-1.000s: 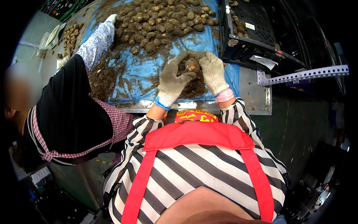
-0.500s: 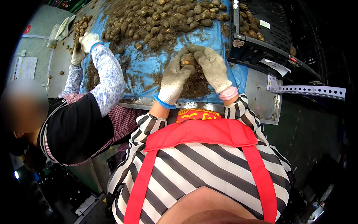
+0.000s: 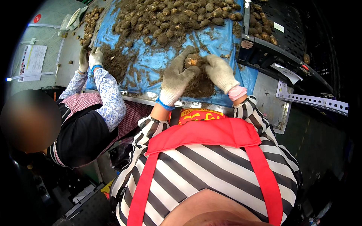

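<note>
A round brown taro (image 3: 194, 61) with a pale, bare patch on top rests in my left hand (image 3: 177, 77). That hand wears a soiled white work glove, with its thumb and fingers closed around the taro. Close against the taro's right side is my right hand (image 3: 221, 74), also gloved, its fingers curled together. Whatever lies between those fingertips is hidden. Beneath both hands a dark heap of root fibres and soil (image 3: 200, 87) lies on the blue plastic sheet (image 3: 151, 77).
A large pile of taros (image 3: 169, 19) covers the far part of the table. At the right stands a black plastic crate (image 3: 260, 52) with some taros, beside a perforated metal bar (image 3: 313, 101). A co-worker (image 3: 85, 128) works at my left, gloved hands near another fibre heap (image 3: 117, 62).
My right hand has drawn back to the right and lower, exposing more of the taro. The left keeps its hold. The co-worker's hands have moved closer together, and the whole view has shifted slightly.
</note>
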`<state>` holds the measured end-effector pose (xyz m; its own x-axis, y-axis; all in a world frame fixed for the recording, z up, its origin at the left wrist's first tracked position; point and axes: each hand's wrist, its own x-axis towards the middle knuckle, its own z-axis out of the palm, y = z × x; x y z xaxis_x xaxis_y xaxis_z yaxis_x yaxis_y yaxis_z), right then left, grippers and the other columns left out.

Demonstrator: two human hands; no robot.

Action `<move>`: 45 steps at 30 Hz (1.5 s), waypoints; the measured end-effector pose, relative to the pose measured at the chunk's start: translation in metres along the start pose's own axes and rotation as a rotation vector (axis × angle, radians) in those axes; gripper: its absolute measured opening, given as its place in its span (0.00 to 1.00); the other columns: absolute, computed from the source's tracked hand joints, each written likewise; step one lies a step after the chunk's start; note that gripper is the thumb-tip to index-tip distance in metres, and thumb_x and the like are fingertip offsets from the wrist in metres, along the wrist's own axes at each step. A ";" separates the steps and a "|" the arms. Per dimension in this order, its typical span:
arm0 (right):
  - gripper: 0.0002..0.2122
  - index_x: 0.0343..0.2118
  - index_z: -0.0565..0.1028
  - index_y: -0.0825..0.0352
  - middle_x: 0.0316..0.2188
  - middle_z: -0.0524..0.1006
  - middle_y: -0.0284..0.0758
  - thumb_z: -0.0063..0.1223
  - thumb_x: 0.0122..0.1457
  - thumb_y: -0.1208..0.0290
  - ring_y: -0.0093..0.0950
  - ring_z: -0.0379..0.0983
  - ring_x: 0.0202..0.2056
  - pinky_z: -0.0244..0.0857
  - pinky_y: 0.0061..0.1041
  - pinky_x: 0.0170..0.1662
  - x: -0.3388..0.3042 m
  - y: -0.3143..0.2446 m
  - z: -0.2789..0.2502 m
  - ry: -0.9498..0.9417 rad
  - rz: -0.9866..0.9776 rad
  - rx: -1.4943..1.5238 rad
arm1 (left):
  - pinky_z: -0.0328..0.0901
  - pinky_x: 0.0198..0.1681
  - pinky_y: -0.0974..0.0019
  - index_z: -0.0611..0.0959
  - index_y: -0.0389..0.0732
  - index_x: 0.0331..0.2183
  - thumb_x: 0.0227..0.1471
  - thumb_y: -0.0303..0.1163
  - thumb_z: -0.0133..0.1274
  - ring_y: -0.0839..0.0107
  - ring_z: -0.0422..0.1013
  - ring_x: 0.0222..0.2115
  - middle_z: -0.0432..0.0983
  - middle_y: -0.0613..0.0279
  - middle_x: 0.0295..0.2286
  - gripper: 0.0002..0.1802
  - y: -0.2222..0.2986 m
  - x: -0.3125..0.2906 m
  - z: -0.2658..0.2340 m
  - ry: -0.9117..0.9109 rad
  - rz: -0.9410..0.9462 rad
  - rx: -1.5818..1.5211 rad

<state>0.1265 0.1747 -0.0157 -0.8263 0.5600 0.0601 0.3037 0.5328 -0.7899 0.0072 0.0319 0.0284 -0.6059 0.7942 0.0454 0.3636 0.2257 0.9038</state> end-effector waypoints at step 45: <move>0.22 0.42 0.82 0.66 0.35 0.82 0.39 0.47 0.67 0.49 0.35 0.81 0.40 0.72 0.33 0.41 -0.014 0.005 -0.004 0.074 -0.191 0.346 | 0.70 0.55 0.63 0.74 0.38 0.60 0.51 0.33 0.67 0.60 0.75 0.52 0.76 0.48 0.53 0.36 0.005 -0.001 -0.011 0.102 0.098 0.081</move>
<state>0.1416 0.1723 -0.0180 -0.8120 0.5225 0.2601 -0.0407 0.3938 -0.9183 0.0025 0.0261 0.0376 -0.6316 0.7545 0.1786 0.4778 0.1974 0.8560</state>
